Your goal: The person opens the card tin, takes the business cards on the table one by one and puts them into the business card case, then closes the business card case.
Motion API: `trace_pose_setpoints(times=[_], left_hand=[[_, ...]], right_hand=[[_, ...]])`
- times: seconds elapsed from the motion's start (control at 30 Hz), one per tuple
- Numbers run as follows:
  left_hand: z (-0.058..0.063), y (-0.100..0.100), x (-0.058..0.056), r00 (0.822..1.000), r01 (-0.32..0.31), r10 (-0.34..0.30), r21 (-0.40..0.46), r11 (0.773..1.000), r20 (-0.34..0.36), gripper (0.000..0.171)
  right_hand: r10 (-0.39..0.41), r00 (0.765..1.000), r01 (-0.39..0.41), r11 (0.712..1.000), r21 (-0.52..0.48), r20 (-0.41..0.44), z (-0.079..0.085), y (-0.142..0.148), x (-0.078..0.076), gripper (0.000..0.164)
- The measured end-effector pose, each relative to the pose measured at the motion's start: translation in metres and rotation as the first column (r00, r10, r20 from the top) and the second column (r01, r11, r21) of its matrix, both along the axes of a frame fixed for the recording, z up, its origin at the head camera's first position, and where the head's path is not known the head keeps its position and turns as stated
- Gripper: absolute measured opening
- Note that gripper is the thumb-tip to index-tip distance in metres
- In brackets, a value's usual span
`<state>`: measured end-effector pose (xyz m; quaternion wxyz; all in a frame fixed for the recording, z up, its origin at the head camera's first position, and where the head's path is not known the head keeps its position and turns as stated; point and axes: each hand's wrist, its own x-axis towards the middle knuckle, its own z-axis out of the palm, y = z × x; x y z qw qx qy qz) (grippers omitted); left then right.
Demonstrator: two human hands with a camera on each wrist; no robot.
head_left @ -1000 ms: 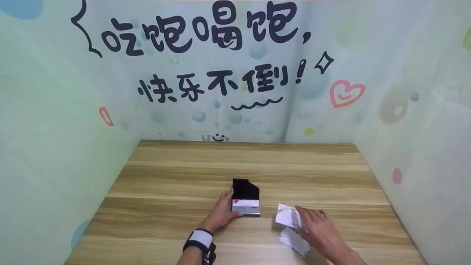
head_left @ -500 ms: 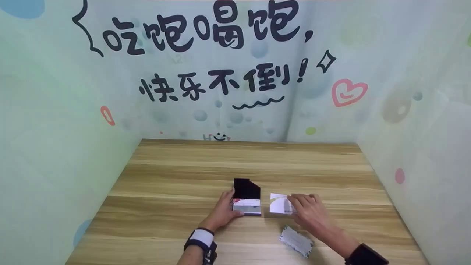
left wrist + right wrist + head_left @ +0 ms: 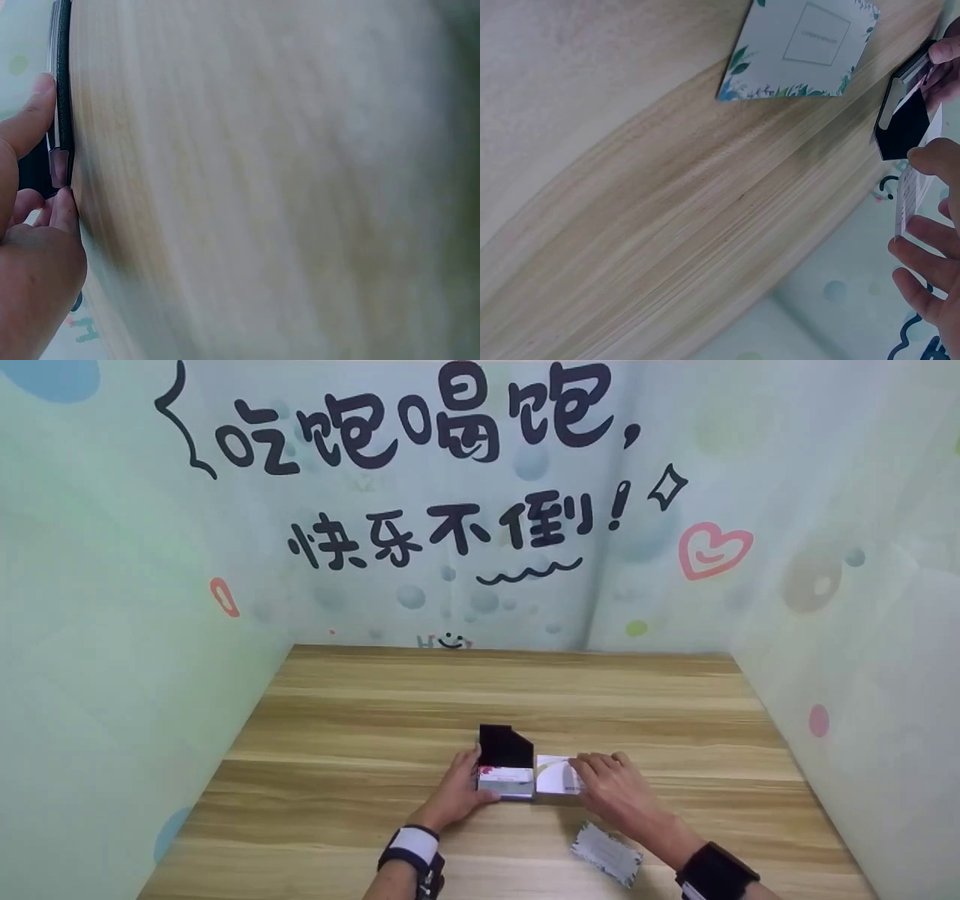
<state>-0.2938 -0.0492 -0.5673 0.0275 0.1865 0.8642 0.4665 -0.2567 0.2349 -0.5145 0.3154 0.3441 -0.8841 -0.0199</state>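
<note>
An opened black business card case point(image 3: 506, 746) with a silvery edge lies on the table, a card with a red pattern point(image 3: 511, 774) inside its near part. My left hand point(image 3: 452, 795) grips the case by its left side; in the left wrist view the thumb and fingers hold its edge point(image 3: 64, 90). Between the thumb and fingers of my right hand point(image 3: 616, 793) is a white business card point(image 3: 553, 775) with a gold curve, its left end close beside the case. From the right wrist view I cannot tell whether card point(image 3: 907, 199) and case point(image 3: 901, 129) touch.
A pale card with a leafy border point(image 3: 606, 855) lies at an angle on the wooden table point(image 3: 360, 712), below my right hand. Printed cloth walls point(image 3: 450, 607) enclose the table at the back and both sides.
My right hand has carried the white card up and left, from over the leafy card to beside the case. The left hand stays on the case.
</note>
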Motion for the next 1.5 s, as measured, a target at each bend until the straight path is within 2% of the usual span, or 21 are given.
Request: trace_pose_setpoints(times=[0.4,0.8,0.97,1.33,1.5], left_hand=[[0.0,-0.001,0.0,1.0,-0.003,0.003,0.005,1.0,0.005,0.088],[-0.003,-0.001,0.002,1.0,-0.003,0.003,0.008,1.0,0.022,0.087],[-0.002,-0.001,0.002,1.0,-0.014,0.014,-0.004,1.0,0.023,0.087],[0.001,0.0,0.003,1.0,-0.009,0.009,0.025,1.0,0.027,0.088],[-0.001,0.0,0.002,1.0,-0.011,0.011,0.003,1.0,0.009,0.088]], right_hand=[[0.053,0.998,-0.053,0.999,0.004,-0.018,-0.001,-0.013,-0.021,0.039],[0.045,0.998,-0.045,0.999,0.017,0.033,-0.007,-0.034,-0.045,0.038],[0.034,0.999,-0.034,0.999,0.015,0.005,-0.013,-0.042,-0.049,0.037],[-0.03,0.997,0.025,0.997,0.069,0.075,-0.014,-0.057,-0.051,0.048],[-0.024,0.997,0.02,0.998,0.061,0.067,-0.013,-0.067,-0.055,0.043]])
